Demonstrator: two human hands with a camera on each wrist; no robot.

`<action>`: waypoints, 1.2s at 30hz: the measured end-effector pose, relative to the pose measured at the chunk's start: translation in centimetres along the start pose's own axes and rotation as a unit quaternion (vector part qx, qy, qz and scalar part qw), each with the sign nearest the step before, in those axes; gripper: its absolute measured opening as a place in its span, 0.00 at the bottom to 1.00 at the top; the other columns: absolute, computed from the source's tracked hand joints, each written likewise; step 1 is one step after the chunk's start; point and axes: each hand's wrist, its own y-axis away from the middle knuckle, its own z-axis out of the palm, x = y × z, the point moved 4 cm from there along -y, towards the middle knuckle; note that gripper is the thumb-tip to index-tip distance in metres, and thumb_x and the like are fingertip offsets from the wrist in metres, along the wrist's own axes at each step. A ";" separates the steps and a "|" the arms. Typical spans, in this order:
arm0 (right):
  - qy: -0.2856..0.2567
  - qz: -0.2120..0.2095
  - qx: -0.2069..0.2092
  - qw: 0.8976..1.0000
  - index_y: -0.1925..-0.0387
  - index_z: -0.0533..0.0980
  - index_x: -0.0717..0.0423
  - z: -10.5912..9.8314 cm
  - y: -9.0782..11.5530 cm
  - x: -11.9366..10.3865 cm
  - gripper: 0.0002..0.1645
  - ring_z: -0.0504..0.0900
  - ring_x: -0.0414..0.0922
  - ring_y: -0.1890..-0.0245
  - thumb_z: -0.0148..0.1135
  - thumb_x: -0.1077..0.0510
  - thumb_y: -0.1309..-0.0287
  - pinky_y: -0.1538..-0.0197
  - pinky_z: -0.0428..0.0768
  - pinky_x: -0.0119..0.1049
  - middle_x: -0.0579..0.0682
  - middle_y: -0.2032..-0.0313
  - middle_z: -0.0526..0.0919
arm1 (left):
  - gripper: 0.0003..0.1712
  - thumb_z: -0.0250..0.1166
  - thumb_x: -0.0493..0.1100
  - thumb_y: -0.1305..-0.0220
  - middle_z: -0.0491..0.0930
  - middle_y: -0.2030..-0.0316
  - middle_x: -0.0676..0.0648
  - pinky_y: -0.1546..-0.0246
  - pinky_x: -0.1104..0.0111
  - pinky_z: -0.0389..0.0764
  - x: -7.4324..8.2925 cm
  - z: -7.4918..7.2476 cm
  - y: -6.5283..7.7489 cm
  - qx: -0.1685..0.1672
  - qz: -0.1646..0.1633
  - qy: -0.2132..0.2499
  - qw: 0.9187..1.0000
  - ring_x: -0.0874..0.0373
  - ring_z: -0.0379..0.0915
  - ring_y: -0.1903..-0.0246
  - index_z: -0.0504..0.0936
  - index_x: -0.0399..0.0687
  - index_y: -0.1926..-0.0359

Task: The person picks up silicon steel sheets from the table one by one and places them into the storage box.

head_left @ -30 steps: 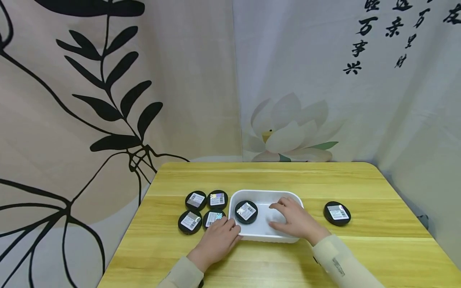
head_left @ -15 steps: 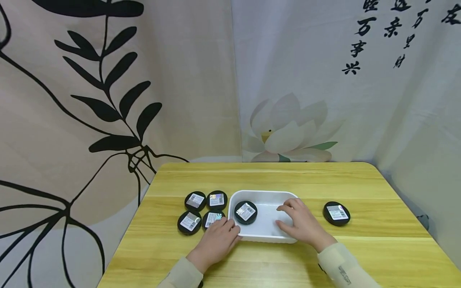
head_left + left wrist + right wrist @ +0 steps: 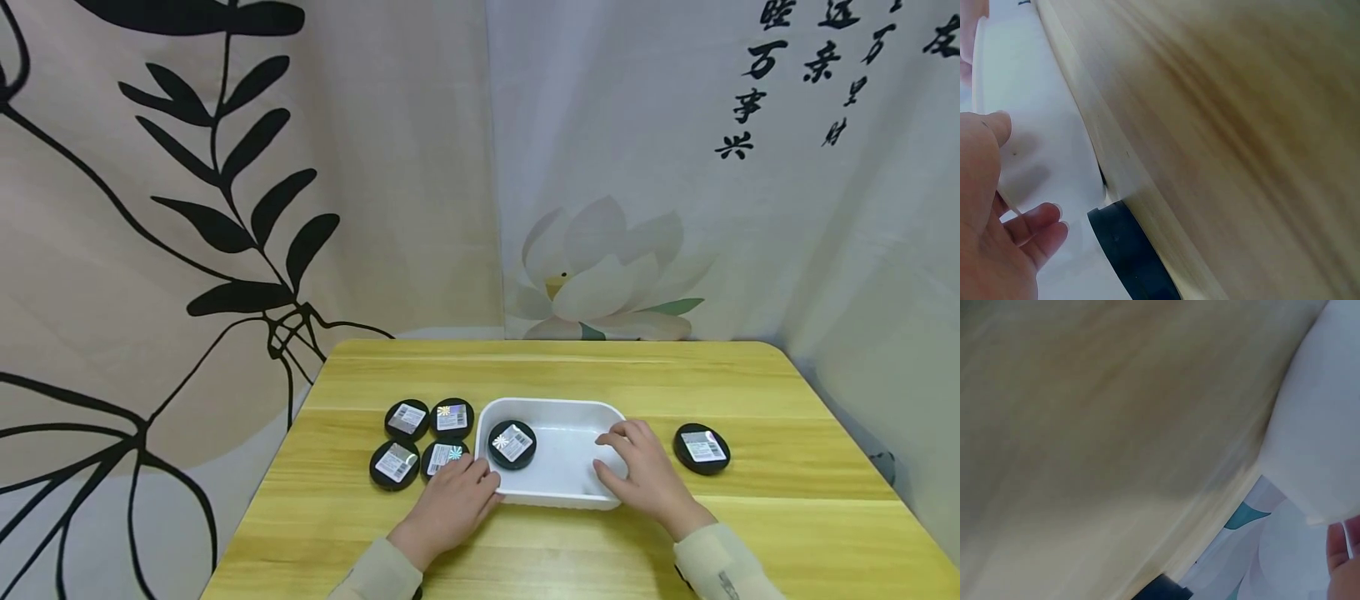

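Note:
A white plastic tray point(image 3: 562, 462) stands mid-table. Inside its left end lies a flat round black container point(image 3: 512, 443) with a white barcode label on top. My left hand point(image 3: 456, 504) holds the tray's near left corner, with fingers at the rim; in the left wrist view the thumb point(image 3: 999, 127) lies against the tray's long wall. At the tray's right end is my right hand point(image 3: 651, 471), empty, thumb and fingers apart and reaching over the rim. Part of that hand point(image 3: 1344, 550) shows beside the tray wall in the right wrist view.
Left of the tray, several matching black containers point(image 3: 394, 464) form a two-by-two group; my left hand partly overlaps the nearest right one. Another black container point(image 3: 702, 448) sits alone to the tray's right. A printed curtain point(image 3: 420, 167) hangs behind the wooden table point(image 3: 780, 533).
My right hand has drawn back rightward, from over the tray's inside to its right end. My left hand, the tray and the black containers stay in place.

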 end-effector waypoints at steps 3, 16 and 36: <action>-0.003 0.008 0.008 1.000 0.63 0.78 0.52 -0.1 0.4 0.4 0.16 0.66 0.48 0.53 0.65 0.49 0.53 0.49 0.62 0.46 0.46 0.60 0.71 | 0.13 0.47 0.56 0.33 0.65 0.66 0.55 0.64 0.66 0.67 0.0 0.0 0.0 0.003 0.002 -0.001 1.000 0.59 0.58 0.66 0.71 0.57 0.61; -0.001 0.016 0.045 0.999 0.64 0.78 0.54 -1.2 1.3 1.5 0.15 0.67 0.48 0.57 0.66 0.52 0.55 0.54 0.64 0.43 0.47 0.63 0.72 | 0.14 0.46 0.57 0.32 0.64 0.66 0.55 0.63 0.66 0.66 0.0 -0.2 -0.2 -0.002 0.000 0.000 1.000 0.58 0.57 0.66 0.71 0.57 0.60; 0.007 0.046 0.044 0.998 0.61 0.77 0.56 -2.7 2.7 3.2 0.16 0.67 0.50 0.55 0.67 0.54 0.53 0.53 0.64 0.46 0.49 0.61 0.73 | 0.13 0.46 0.57 0.32 0.64 0.66 0.55 0.61 0.66 0.67 0.0 -0.1 -0.1 -0.008 -0.003 0.003 1.000 0.59 0.57 0.66 0.72 0.57 0.60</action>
